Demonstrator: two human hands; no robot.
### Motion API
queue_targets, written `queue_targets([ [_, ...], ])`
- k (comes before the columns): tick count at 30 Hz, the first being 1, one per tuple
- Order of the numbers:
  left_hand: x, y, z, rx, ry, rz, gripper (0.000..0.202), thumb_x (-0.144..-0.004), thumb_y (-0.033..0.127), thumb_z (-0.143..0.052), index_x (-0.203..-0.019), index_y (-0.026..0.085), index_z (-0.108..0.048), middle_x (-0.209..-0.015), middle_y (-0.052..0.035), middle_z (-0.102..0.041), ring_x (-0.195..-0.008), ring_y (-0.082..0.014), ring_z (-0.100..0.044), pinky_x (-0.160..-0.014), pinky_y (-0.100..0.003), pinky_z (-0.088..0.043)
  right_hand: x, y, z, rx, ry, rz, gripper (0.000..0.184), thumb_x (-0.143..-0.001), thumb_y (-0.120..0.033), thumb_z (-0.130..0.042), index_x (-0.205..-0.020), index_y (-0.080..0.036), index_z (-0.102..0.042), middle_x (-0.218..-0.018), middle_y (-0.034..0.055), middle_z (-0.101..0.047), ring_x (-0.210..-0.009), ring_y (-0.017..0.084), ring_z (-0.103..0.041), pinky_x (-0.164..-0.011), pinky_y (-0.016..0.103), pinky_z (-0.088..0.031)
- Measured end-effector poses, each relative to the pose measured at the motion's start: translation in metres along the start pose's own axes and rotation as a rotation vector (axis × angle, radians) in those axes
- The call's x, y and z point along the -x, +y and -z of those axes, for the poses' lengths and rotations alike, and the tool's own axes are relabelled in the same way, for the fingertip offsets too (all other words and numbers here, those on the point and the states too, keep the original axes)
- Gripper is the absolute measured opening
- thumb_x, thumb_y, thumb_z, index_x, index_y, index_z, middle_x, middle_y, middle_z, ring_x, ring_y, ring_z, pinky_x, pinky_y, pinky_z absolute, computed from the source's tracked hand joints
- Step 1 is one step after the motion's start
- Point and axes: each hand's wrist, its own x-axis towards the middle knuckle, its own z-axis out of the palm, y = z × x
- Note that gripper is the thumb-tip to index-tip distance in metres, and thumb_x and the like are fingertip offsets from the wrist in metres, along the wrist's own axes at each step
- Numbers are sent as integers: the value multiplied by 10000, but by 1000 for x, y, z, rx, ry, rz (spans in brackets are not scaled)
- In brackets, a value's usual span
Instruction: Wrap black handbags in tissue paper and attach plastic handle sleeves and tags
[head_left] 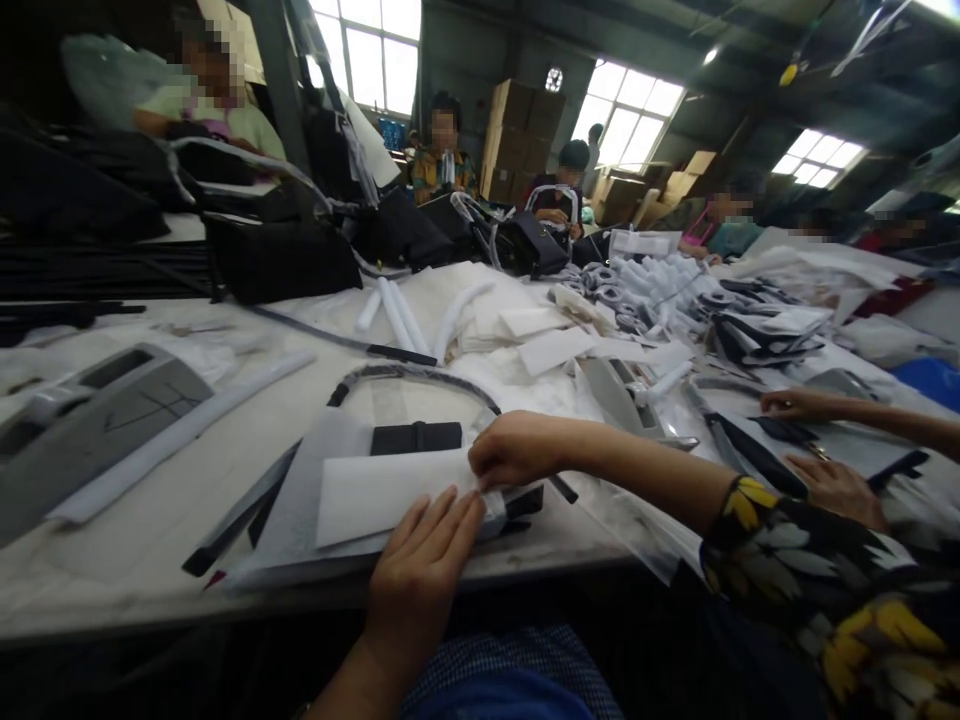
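My left hand [429,550] lies flat with its fingers stretched over the lower right part of a white foam sheet [375,492]. My right hand [514,448] is closed in a pinch at the sheet's right edge; what sits between its fingertips is hidden. Beneath the sheet is a black bag [416,437], largely covered by thin white wrapping paper [289,535]. Its wrapped handle [420,372] arches away from me on the table. A dark strap [240,515] sticks out at the left, and dark parts show past my right fingers.
Another person's hands [836,490] work on a bag at the right. Grey molded pieces [112,420] and a white foam tube [187,435] lie left. White sheets [555,350], rolled foam [401,315] and black bags [281,250] are farther back. Several people sit across the table.
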Motion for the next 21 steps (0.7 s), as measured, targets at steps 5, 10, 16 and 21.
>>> queue_targets([
  [5,2,0,-1,44,-6,19,345,-1001,82,-428,-1223,190,-668,-1268,-5,-686,-1192,-194,-625,-1129,-350,-363,-28,-4,6,170,-213,-85,103,-814,-334,-764,-843,-237,-746,-821,4,-728,-674,132,-590,-563,235,-294],
  [10,3,0,-1,60,-4,29,349,-1015,112,-397,-1205,185,-681,-1282,-14,-678,-1200,-199,-615,-1126,-345,-355,-46,-1,14,295,-293,-39,206,-833,-395,-746,-834,-194,-704,-838,23,-711,-678,137,-567,-543,245,-257],
  [16,-1,0,-2,58,-28,45,353,-1028,144,-373,-1171,198,-691,-1276,25,-680,-1180,-202,-621,-1076,-344,-393,-55,38,4,64,-106,8,474,-634,-566,-845,-807,-206,-590,-761,-38,-634,-627,110,-495,-556,228,-257],
  [21,0,1,-3,50,-8,38,360,-1024,118,-369,-1175,197,-687,-1273,35,-680,-1173,-200,-625,-1072,-348,-385,-57,70,-11,-256,7,-36,488,-630,-524,-854,-816,-189,-551,-697,-77,-535,-618,87,-459,-581,203,-311],
])
